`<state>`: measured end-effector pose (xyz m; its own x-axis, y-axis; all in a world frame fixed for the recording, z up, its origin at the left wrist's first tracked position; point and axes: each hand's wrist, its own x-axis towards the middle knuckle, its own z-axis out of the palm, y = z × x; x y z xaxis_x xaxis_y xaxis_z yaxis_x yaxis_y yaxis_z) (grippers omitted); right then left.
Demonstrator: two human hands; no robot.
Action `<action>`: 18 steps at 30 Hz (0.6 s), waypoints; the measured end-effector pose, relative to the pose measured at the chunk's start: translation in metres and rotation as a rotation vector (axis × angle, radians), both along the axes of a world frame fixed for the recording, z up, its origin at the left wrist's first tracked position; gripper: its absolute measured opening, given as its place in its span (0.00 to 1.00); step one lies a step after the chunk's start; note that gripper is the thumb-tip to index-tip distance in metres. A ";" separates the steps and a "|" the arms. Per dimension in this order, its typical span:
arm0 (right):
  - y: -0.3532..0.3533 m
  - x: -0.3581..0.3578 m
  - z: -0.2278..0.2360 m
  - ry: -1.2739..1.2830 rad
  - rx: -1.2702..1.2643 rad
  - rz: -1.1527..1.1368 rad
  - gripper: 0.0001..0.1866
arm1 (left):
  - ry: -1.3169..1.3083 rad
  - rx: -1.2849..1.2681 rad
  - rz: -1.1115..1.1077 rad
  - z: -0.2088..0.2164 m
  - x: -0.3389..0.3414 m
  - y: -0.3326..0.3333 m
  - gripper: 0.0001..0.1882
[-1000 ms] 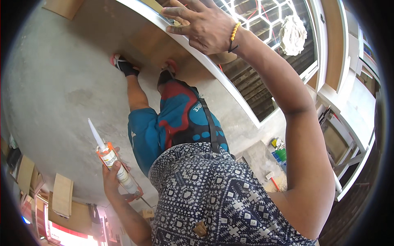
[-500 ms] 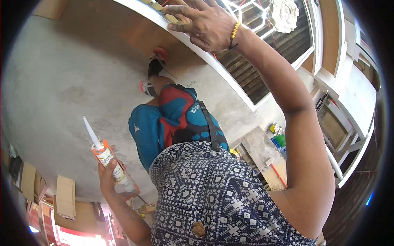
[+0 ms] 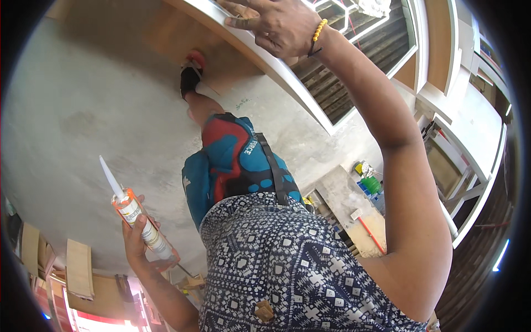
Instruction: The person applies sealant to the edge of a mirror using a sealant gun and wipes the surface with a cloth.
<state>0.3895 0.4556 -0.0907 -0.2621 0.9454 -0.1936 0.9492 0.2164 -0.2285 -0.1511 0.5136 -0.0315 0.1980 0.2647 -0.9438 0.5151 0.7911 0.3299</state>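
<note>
My left hand (image 3: 135,235) is wrapped round an orange caulking gun (image 3: 176,258) loaded with a white sealant tube (image 3: 133,212). The tube's long pale nozzle (image 3: 110,176) points up and away from me, touching nothing. Far up in the view, my right hand (image 3: 279,25), with a yellow bead bracelet on the wrist, has its fingers stretched out over the white edge (image 3: 293,83) of a large frame. Part of that hand is cut off by the top of the picture. Whether its fingers press on the frame or hover just above it, I cannot tell.
Under my feet is a grey concrete floor (image 3: 83,144). To the right stand a worn board (image 3: 345,193) with a red-handled tool (image 3: 371,235), a green container (image 3: 370,184) and white cabinet frames (image 3: 470,127). Cardboard-coloured panels (image 3: 80,268) lean at the lower left.
My legs have shifted in a step, and one foot is now hidden. The caulking gun sits slightly further left in view. My right hand stays by the frame edge, now higher in the picture.
</note>
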 end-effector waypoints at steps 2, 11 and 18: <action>0.006 0.003 0.000 -0.007 0.010 -0.002 0.27 | -0.007 -0.023 0.012 -0.001 -0.003 0.001 0.45; 0.009 0.009 -0.015 -0.013 0.052 -0.027 0.27 | -0.002 -0.093 0.023 -0.003 -0.007 -0.001 0.45; 0.002 0.010 -0.017 -0.035 0.041 -0.042 0.27 | -0.017 -0.077 0.007 -0.007 -0.013 0.000 0.43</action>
<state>0.3998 0.4571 -0.1075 -0.2157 0.9628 -0.1626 0.9650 0.1847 -0.1864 -0.1640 0.5131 -0.0383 0.2126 0.1926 -0.9580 0.5044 0.8180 0.2764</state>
